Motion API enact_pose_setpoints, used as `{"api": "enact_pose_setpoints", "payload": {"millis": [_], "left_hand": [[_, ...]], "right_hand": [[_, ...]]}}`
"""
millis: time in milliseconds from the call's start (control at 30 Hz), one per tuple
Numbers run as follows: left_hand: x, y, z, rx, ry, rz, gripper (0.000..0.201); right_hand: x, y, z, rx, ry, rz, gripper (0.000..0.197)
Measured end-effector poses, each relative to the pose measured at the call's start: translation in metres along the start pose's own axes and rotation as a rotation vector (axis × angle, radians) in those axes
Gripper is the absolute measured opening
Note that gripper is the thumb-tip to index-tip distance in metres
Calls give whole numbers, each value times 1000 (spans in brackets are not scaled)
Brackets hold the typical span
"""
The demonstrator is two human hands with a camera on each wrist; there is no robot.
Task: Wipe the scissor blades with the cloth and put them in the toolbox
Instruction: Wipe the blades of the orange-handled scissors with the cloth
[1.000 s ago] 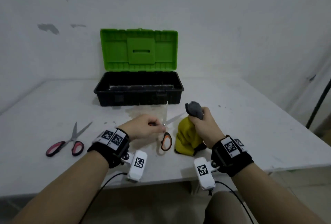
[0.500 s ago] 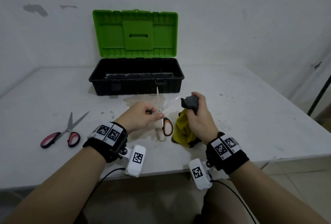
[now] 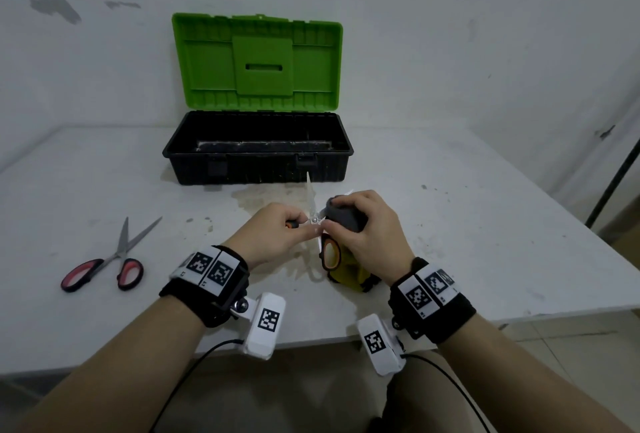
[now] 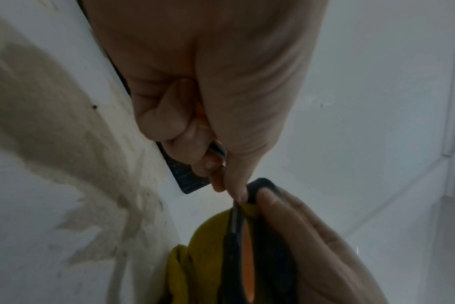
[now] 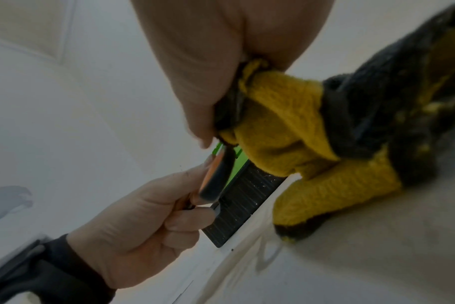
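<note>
Mid-wipe, orange scissors (image 3: 313,221) above table (image 3: 485,242), blades open. L hand (image 3: 273,235) pinching handle; R hand (image 3: 367,228) gripping cloth (image 3: 341,216) on one blade. Red scissors (image 3: 104,259) untouched. Toolbox (image 3: 258,148) open, no scissors inside visible.

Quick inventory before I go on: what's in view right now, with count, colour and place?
toolbox: one, black base with green lid open, at the back of the table.
orange-handled scissors: one pair, blades spread, held above the table near the middle.
cloth: one, grey and yellow, wrapped over one blade, its tail down on the table.
red-handled scissors: one pair, blades apart, lying on the table at the left.
table: one, white, stained in front of the toolbox.
left hand: grips one handle of the orange-handled scissors.
right hand: grips the cloth around a blade.
</note>
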State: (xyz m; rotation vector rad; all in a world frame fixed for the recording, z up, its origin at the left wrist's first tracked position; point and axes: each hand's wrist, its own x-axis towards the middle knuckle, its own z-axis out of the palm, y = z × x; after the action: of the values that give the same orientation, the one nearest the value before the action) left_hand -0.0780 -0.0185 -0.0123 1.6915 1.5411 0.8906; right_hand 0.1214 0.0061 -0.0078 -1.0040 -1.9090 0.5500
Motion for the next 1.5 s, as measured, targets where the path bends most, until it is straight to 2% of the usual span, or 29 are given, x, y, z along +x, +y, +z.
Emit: {"api": "enact_pose_setpoints", "payload": {"millis": [100,267,367,500,633,767,867,933,1033,1133,1267,1433,1500], "left_hand": [[1,3,1,-20,25,2,41],[7,18,0,56,69,97,35],[10,25,2,115,113,159,38],[10,29,4,150,132,182,34],[9,27,3,162,122,184,37],[4,21,5,124,63,98,38],[5,20,4,48,15,26,32],[7,22,4,-1,-18,6,31],[9,29,7,-16,-48,12,29],[9,32,10,1,-37,36,31],[9,30,10,13,-12,55,34],[8,23,8,70,0,51,36],[7,20,8,58,-4,26,35]], "right_hand": [[1,-3,-3,-7,-43,-48,30],[10,-8,-11,-61,37,-150,25],[14,-8,-13,-109,65,-180,23],[16,-11,-15,-186,113,-231,15],[28,-5,-27,-272,153,-118,13],[41,11,-50,-314,194,69,13],[27,5,-54,-273,199,7,11],[14,-3,-46,-253,128,-60,12],[5,-6,-33,-226,30,-110,13],[5,-3,-30,-206,16,-121,13],[9,-3,-27,-201,40,-71,11],[26,14,-40,-275,127,120,13],[28,16,-47,-279,148,148,13]]}}
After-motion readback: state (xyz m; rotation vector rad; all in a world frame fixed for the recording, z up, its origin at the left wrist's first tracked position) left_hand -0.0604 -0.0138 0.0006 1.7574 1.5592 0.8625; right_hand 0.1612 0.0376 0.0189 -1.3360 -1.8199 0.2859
